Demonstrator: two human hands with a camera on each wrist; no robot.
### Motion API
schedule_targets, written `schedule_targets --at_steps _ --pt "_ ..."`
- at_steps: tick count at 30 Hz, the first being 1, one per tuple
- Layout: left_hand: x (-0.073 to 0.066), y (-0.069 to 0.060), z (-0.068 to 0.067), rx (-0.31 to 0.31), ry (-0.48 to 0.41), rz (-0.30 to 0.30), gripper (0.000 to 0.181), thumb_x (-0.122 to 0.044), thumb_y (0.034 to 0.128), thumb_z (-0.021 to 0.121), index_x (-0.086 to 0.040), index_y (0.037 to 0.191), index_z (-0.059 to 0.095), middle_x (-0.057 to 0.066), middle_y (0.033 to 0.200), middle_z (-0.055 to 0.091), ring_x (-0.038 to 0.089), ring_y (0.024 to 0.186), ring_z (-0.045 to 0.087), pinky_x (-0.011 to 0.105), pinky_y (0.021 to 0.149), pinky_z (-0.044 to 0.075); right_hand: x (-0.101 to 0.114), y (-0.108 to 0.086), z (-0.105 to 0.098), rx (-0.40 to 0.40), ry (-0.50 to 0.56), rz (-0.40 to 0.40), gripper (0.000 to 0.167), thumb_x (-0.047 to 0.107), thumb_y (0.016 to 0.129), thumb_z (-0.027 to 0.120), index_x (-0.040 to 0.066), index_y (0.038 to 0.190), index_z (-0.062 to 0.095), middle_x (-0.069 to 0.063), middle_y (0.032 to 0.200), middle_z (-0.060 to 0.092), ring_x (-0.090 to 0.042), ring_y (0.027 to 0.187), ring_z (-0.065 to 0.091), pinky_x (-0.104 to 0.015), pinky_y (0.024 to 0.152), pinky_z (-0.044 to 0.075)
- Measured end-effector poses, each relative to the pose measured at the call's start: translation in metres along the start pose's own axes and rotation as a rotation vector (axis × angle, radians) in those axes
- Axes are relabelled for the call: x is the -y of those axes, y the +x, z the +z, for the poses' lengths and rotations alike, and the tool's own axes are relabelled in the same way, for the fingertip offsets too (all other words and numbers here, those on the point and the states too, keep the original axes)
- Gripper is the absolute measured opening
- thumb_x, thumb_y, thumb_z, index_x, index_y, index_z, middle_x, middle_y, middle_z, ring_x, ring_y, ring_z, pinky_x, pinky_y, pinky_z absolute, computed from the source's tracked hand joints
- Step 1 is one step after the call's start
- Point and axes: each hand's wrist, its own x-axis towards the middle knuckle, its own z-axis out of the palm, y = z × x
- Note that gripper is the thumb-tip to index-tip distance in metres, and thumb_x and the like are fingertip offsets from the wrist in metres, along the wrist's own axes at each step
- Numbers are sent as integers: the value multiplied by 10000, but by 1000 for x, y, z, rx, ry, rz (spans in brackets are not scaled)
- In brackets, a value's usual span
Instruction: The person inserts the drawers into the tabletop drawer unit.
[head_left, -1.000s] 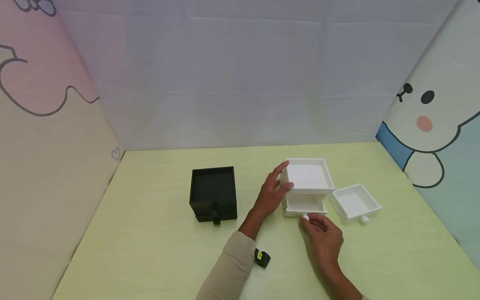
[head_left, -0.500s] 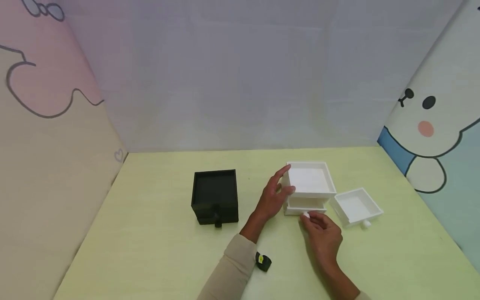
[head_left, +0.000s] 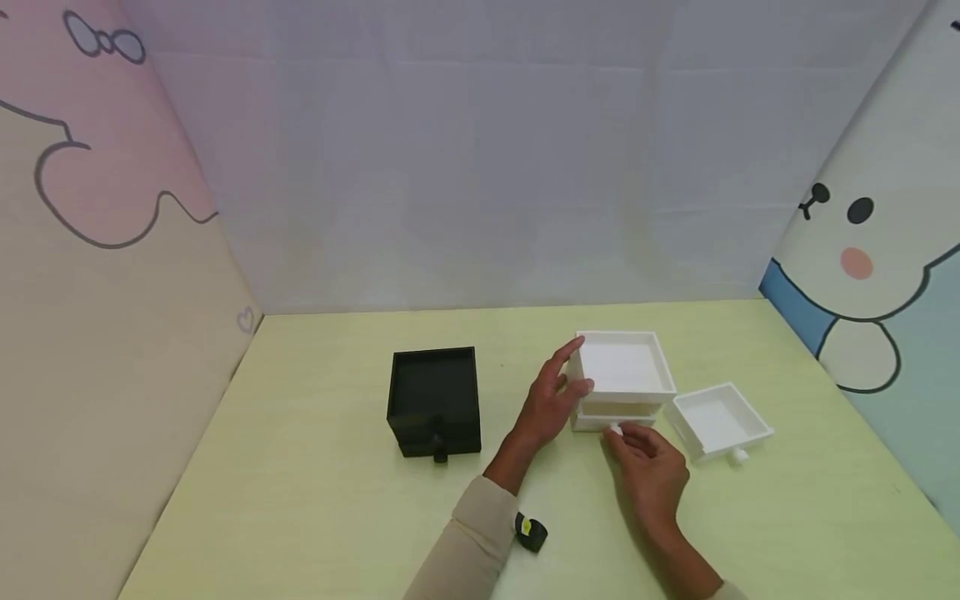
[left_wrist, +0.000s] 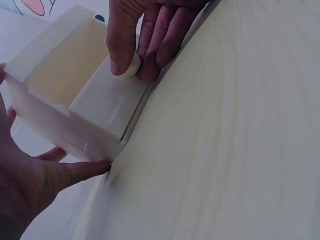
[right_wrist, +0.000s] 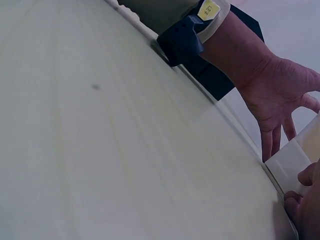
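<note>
A small white drawer cabinet (head_left: 626,362) stands right of the middle, with a tray-like top and an open upper slot (head_left: 619,408). My left hand (head_left: 546,407) is spread against its left side, fingertips touching the side and the top edge. My right hand (head_left: 651,475) pinches the round white knob (left_wrist: 133,65) of the lower drawer (left_wrist: 107,100) between thumb and fingers. In the left wrist view, that drawer's front sits about level with the cabinet's front. A second white drawer (head_left: 722,419) with a knob lies apart on the table, at the cabinet's right.
A black drawer cabinet (head_left: 435,396) with a front knob stands to the left. The black wrist device with a yellow label (head_left: 530,532) is at the left sleeve. Printed cloth walls (head_left: 480,167) close off the back and sides of the pale yellow table (head_left: 322,492).
The lower drawer has slid back into the cabinet, and my right hand has stayed on its knob. My left hand keeps its place at the cabinet's side. The head view has shifted slightly.
</note>
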Motion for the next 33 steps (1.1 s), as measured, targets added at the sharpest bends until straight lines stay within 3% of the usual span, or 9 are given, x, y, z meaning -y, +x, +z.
schedule_targets --at_steps 4,18,27,33 --pt "1 -1 -1 -3 10 11 619 -449 906 547 -410 1505 396 -39 1519 405 181 1329 445 429 1041 423 -2 0 1 9 -3 32 195 81 812 822 0 977 759 -148 866 749 53 651 668 -121 594 503" --pt "3 0 -1 -12 14 3 605 -450 911 553 -430 1497 399 -21 1505 415 269 1298 488 439 964 473 1 0 1 24 -12 25 196 88 814 821 -15 966 754 -155 851 747 52 642 665 -121 587 502" --pt "0 0 0 -8 8 13 609 -435 910 554 -424 1499 399 -30 1505 419 255 1318 472 444 1006 444 9 -1 -6 74 -74 133 365 281 776 871 63 1037 737 -61 879 762 43 674 677 -121 619 490" --pt "-1 0 0 -1 22 15 611 -432 913 551 -432 1501 386 25 1509 418 283 1332 464 478 1040 423 11 -6 -17 107 -87 169 415 303 771 875 66 1062 699 -18 901 761 46 710 680 -124 645 491"
